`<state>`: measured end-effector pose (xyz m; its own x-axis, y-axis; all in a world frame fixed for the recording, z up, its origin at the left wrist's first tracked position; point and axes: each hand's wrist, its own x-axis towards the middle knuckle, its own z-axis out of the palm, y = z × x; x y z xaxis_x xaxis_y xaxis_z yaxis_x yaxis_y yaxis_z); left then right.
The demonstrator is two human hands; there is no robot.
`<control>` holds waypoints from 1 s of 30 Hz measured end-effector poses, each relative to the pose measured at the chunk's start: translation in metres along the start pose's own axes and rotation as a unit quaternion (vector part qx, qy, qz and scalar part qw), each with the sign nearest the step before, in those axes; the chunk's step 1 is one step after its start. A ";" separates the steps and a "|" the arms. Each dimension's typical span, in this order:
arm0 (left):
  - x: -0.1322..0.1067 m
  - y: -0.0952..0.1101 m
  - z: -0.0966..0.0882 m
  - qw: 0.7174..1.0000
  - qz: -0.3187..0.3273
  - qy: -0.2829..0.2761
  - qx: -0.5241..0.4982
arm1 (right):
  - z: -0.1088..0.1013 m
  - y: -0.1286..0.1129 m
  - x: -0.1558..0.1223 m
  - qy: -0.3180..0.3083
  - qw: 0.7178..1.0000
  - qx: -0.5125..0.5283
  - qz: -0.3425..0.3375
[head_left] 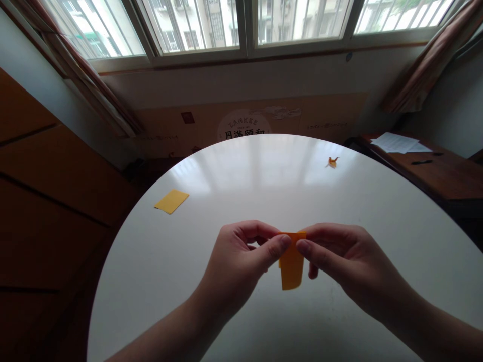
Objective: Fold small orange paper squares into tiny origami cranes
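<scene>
Between my two hands hangs a small sheet of orange paper [292, 269], held up above the white round table. My left hand [249, 251] pinches its upper left part between thumb and fingers. On the other side, my right hand [339, 251] grips the upper right part the same way, the two thumbs close together on the near face. The paper's top edge looks folded, and its lower end hangs free with a slight curve. Behind the paper, some of my fingertips are hidden.
Yellow paper [171, 201] lies at the table's left. A small folded orange paper figure [332, 162] stands toward the far right. The white table [169, 301] has a rounded far edge. Beyond it, a brown side table [445, 176] bears white sheets [400, 143] and a dark pen [421, 162].
</scene>
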<state>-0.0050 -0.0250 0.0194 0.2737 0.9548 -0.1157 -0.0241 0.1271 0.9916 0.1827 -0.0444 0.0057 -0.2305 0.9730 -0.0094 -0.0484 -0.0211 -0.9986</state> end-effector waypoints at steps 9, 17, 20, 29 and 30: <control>0.000 -0.001 -0.001 1.000 0.013 0.000 0.014 | 0.001 -0.004 -0.001 0.003 1.000 -0.006 0.010; 0.000 0.003 0.001 0.998 0.034 0.007 0.048 | -0.001 0.001 0.000 -0.007 1.000 0.009 -0.005; 0.000 0.004 0.003 0.998 0.024 0.010 0.055 | -0.001 0.002 0.001 0.003 1.000 0.015 -0.010; -0.002 -0.001 0.001 0.999 -0.029 -0.031 0.010 | -0.002 0.003 0.002 -0.005 0.998 0.056 0.032; -0.001 -0.001 0.001 0.999 -0.030 -0.032 0.010 | -0.003 0.003 0.002 -0.005 0.998 0.058 0.032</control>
<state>-0.0042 -0.0267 0.0187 0.3357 0.9262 -0.1719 0.0131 0.1779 0.9840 0.1845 -0.0417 0.0021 -0.2462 0.9665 -0.0722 -0.1461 -0.1107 -0.9831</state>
